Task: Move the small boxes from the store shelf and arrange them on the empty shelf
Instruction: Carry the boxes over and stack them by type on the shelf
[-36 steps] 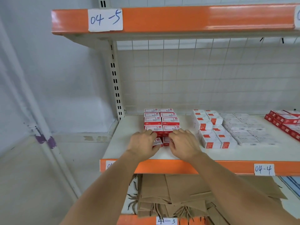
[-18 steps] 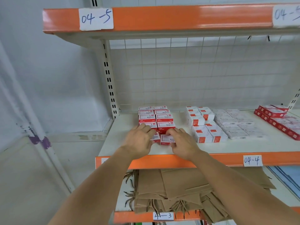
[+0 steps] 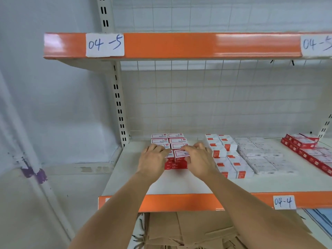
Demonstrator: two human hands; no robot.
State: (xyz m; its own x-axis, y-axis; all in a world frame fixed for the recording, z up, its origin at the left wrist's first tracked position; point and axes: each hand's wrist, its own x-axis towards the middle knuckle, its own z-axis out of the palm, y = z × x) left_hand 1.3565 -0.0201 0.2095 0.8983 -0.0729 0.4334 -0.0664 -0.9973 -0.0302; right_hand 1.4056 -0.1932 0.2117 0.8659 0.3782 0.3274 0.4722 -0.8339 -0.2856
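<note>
Small red-and-white boxes (image 3: 177, 141) stand in two stacked columns on the left part of shelf 04-4 (image 3: 179, 184). My left hand (image 3: 152, 161) and my right hand (image 3: 198, 159) grip the nearest boxes (image 3: 180, 154) from either side, fingers curled over their tops. Those front boxes sit raised and slightly tilted, with red sides showing between my hands. Above is shelf 04-5 (image 3: 170, 45); its top surface is hidden from this angle.
More small boxes lie in rows to the right: white-and-red ones (image 3: 224, 155), pale ones (image 3: 260, 155) and red ones (image 3: 309, 150) at the far right. Brown paper bags (image 3: 188, 230) fill the shelf below. A slotted upright (image 3: 118, 105) stands at the left.
My view has tilted up, so shelf 04-5 sits lower in frame. Both hands have closed in on the front boxes and lifted them a little off the shelf.
</note>
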